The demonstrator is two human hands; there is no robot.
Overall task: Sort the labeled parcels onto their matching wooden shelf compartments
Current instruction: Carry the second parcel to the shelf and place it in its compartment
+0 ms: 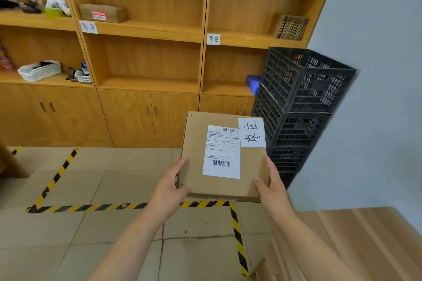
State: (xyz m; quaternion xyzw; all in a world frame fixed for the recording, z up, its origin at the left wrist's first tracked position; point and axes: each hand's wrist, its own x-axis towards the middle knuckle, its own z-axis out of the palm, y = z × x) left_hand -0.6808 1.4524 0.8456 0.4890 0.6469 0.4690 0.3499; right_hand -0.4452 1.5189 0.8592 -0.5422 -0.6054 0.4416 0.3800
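Observation:
I hold a flat brown cardboard parcel (196,143) in front of me above the floor, my left hand (172,183) gripping its left edge and my right hand (271,186) its right edge. Its top carries a white shipping label with barcodes and a white handwritten tag at the upper right corner. Ahead stands the wooden shelf unit (150,84). A handwritten tag (88,27) is stuck on the middle bay's shelf edge, and another tag (213,39) on the right bay's shelf edge. A long brown box (102,13) lies on the middle bay's upper shelf.
Stacked black plastic crates (296,102) stand against the right wall beside the shelf. A blue object (253,83) sits on the right bay's lower shelf, white baskets (40,70) in the left bay. Yellow-black tape (91,207) marks the tiled floor. A wooden table (356,246) is at lower right.

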